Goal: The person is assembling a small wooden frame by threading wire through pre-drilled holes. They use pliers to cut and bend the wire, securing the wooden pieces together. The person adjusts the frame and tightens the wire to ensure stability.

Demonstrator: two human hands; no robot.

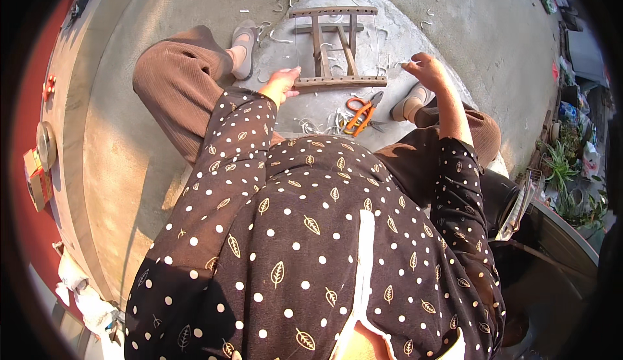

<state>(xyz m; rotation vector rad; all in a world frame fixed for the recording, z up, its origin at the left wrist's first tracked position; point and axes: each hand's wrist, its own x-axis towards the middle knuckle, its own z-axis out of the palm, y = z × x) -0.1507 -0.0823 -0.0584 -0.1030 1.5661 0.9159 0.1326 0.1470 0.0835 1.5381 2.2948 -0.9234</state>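
While the person sits on the ground with knees apart, a small wooden frame (332,47) lies flat on the pale concrete (162,10) between the feet, so that's where the main thing is. It's made of weathered brown slats: two long crossbars, near and far, joined by a few shorter struts, rough and dry looking. Thin pale strands run between the two crossbars, hard to make out.

Left hand (282,82) rests on the left end of the near crossbar, fingers curled loosely over the wood. Right hand (425,68) hovers just off the right end of the frame, fingers bent and half closed; it may be pinching a strand, but I can't tell.

Orange-handled pliers (361,115) lie on the ground just in front of the frame, next to a little tangle of whitish cord scraps (318,125). More curly white offcuts (282,2) are scattered on the concrete past the frame.

As for packaging, a boxy red and yellow carton (36,181) sits at the far left edge by a round tan disc (45,143), too small to make out more. On the right edge there's a green spiky plant (559,165) and a mix of colourful clutter.

Clothing is a dark blouse with white dots and leaf shapes, plus ribbed brown trousers and grey slip-on shoes (244,47).
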